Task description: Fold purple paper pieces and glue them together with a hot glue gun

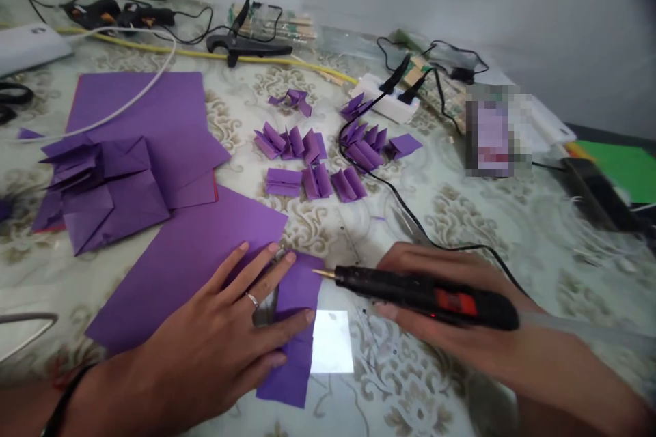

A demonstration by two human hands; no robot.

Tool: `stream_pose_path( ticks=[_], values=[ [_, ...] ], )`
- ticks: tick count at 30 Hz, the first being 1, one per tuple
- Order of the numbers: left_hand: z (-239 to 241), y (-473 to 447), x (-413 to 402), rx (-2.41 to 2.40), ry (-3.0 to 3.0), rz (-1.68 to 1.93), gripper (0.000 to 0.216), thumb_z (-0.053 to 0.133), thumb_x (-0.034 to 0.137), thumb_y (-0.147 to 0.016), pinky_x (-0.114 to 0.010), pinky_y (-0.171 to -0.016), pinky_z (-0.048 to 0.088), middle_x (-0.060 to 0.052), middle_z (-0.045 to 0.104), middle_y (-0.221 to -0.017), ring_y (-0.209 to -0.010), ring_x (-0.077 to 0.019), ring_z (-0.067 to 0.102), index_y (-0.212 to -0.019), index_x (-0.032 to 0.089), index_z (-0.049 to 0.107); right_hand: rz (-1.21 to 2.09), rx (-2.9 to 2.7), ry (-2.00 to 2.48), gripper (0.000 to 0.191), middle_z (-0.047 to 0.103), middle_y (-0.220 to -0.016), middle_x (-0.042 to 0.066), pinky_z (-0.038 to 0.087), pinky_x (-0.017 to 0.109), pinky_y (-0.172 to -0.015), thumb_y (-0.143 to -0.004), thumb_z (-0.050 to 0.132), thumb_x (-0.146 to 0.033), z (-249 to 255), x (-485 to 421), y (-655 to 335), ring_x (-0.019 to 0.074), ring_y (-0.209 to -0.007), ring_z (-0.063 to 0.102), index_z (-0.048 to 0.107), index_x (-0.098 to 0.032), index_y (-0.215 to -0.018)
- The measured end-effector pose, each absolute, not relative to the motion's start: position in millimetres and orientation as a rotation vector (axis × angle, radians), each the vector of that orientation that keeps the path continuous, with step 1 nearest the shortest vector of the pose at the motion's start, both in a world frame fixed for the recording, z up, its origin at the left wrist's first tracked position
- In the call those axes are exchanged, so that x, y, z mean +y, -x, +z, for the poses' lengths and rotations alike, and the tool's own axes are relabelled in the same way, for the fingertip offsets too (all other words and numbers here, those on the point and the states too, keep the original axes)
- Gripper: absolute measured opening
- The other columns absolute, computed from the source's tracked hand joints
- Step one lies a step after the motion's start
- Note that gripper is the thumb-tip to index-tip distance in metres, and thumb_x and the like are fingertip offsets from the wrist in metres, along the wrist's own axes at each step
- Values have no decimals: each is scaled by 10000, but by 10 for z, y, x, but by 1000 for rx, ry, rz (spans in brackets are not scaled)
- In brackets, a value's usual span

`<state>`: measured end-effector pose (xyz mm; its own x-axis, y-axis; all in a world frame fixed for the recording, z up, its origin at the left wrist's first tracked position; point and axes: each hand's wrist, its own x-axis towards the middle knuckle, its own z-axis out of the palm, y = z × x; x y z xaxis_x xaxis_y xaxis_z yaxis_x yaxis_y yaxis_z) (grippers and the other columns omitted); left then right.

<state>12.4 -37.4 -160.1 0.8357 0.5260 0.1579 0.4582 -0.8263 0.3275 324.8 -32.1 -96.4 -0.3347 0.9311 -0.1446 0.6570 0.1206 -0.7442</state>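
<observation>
My left hand (220, 328) lies flat with fingers spread, pressing on a narrow purple paper strip (290, 382) and overlapping the corner of a larger purple sheet (205, 246). A ring is on one finger. In my right hand (435, 328) is a black pen-style hot glue gun (425, 297) with a red button and a brass tip. The tip points left, close to the strip's upper right edge; whether it touches cannot be told. A clear glue stick sticks out of its back end. Beyond my hands stand several small folded purple paper pieces (318, 181).
Purple sheets (138, 99) and a folded purple paper form (117, 198) lie at left. A white power strip (387, 102) with plugs sits at the back, its black cord crossing the table. A black clamp (246, 44), yellow cable and green sheet (620, 167) lie farther out.
</observation>
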Motion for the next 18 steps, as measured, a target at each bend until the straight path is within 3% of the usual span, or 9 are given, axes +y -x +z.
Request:
stream_pose_path(
  ticks=[7,12,18],
  values=[
    [-1598,-136,-360,760,-2721,342,534,729,403,-990,-702,-1248,382,-140,447,-1722,-1619,-430,364,-1512,371,616,1217,-2033,1556,311,637,-702,0,485,325,-576,-959,711,-374,-1203,-367,-3060,183,-634,598,605,-272,-684],
    [-1559,-151,-337,754,-2770,311,567,755,489,-971,-654,-1238,396,-152,477,-1692,-1597,-415,399,-1511,390,614,1213,-2065,1430,250,624,-718,-18,500,307,-580,-949,676,-207,-1254,-378,-3040,175,-649,602,577,-269,-728],
    [-1553,-156,-342,804,-2754,256,608,796,606,-932,-519,-1366,161,-90,493,-1685,-1644,-325,345,-1484,416,628,1171,-2137,1424,226,628,-727,-9,490,291,-558,-852,651,-101,-1210,-365,-3058,190,-688,652,544,-258,-730]
  ],
)
